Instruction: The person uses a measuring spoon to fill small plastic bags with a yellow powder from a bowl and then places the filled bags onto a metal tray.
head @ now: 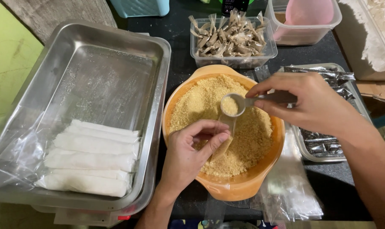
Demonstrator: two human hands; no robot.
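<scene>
Head view: mid-frame over the orange bowl [243, 186], the right hand [315, 104] pinches a spoon [239, 104] of loose crumbs; the left hand [188, 154] grips a thin, limp, slippery sleeve [226, 135] near its mouth.

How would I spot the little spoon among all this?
Find the round orange plastic bowl of tan crumbs mid-table. Above it, the right hand holds a small metal measuring spoon by its handle. Unlike everything nearby, it is shiny, round-cupped and heaped with crumbs.
</scene>
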